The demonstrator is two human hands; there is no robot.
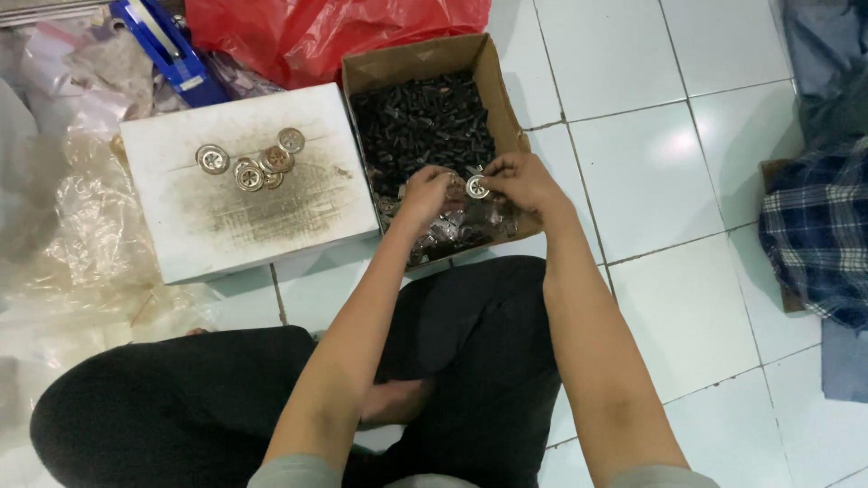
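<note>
Item: my two hands, arms stretched over the cardboard box (499, 68) of small dark parts. Right hand (523, 183) grip pinches one round metal disc (476, 187); left hand (423, 194) grip touches it, fingers curled. About five more discs (251, 163) lie on the white box (271, 226) just beside, on the floor.

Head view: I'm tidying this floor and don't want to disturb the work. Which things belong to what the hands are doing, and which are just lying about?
In use:
left hand and right hand, together holding a round metal disc
cardboard box of small dark parts
metal discs piled on the white box

Lying about:
red plastic bag
blue tool
clear plastic sheeting
plaid cloth
</note>
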